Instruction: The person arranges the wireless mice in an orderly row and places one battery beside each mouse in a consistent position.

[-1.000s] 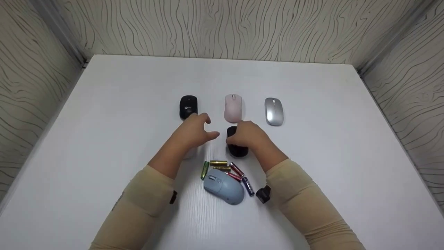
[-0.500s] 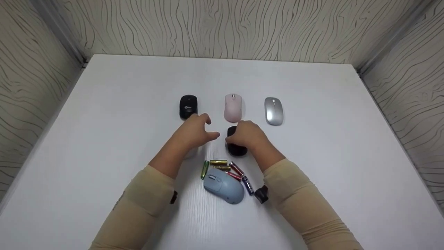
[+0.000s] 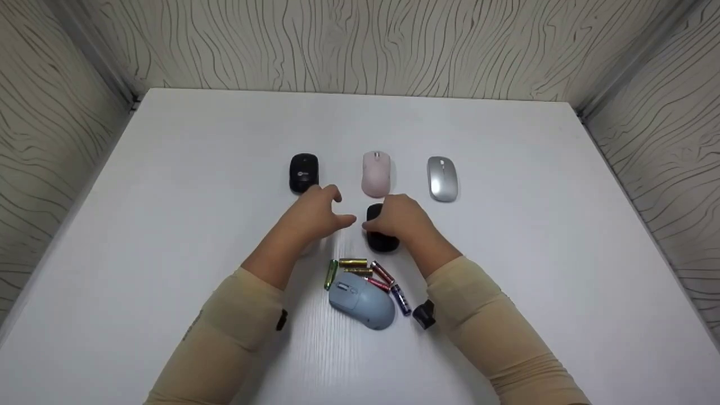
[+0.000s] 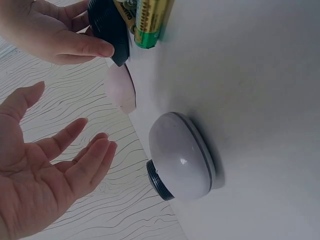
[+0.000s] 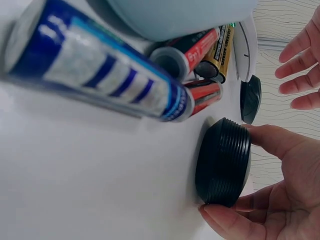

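Note:
My right hand (image 3: 404, 216) grips a black computer mouse (image 3: 382, 243) at the middle of the table, thumb on one side and fingers on the other. In the right wrist view the ribbed side of that mouse (image 5: 223, 162) sits between thumb and fingertips, low at the tabletop. My left hand (image 3: 311, 215) is held in the air with fingers spread and nothing in it. Near it in the left wrist view stands a white mouse (image 4: 180, 155), mostly hidden under my forearm in the head view. Another black mouse (image 3: 304, 172) lies just beyond my left fingers.
A pink mouse (image 3: 376, 174) and a silver mouse (image 3: 442, 179) lie farther back. Nearer the body is a blue-grey mouse (image 3: 363, 304), with gold batteries (image 3: 353, 262), a green battery (image 3: 331, 274), red batteries (image 3: 382, 272) and a blue battery (image 3: 401, 300) around it.
My right hand has shifted very slightly left, its thumb reaching a touch farther past the side of the black mouse. The left hand stays in the same pose.

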The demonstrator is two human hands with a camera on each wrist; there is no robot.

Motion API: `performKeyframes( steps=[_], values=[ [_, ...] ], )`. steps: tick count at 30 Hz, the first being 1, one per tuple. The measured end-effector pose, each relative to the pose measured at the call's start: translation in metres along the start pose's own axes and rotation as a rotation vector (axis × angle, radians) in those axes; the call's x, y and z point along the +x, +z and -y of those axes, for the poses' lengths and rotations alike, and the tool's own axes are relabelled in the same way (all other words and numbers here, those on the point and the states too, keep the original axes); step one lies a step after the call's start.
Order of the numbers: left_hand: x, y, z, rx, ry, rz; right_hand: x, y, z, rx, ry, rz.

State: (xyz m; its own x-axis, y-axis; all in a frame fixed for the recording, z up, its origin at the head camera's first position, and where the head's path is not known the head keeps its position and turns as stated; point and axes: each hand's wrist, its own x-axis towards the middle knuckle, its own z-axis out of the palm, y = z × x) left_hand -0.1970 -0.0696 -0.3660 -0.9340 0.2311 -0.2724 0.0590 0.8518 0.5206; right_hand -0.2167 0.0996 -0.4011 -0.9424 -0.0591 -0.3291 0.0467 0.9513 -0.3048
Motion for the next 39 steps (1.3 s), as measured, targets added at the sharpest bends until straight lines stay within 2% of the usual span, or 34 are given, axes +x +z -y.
performKeyframes(
  steps=[11, 19, 27, 36, 39],
  values=[
    [-0.002, -0.001, -0.001, 0.011, -0.015, -0.001, -0.003, -0.005, -0.001, -0.007, -0.013, 0.011],
    [-0.005, -0.005, -0.001, -0.009, -0.027, -0.015, -0.01, -0.019, -0.004, -0.023, -0.074, -0.009],
    [-0.01, -0.007, 0.0, -0.004, -0.013, -0.028, -0.025, -0.028, 0.001, -0.035, -0.15, 0.009],
    [-0.022, -0.007, 0.006, -0.01, -0.006, -0.047, -0.05, -0.023, 0.009, -0.094, -0.241, 0.044],
    [-0.025, -0.005, 0.01, -0.007, 0.026, -0.061, -0.061, -0.019, 0.013, -0.134, -0.271, 0.06]
  ],
)
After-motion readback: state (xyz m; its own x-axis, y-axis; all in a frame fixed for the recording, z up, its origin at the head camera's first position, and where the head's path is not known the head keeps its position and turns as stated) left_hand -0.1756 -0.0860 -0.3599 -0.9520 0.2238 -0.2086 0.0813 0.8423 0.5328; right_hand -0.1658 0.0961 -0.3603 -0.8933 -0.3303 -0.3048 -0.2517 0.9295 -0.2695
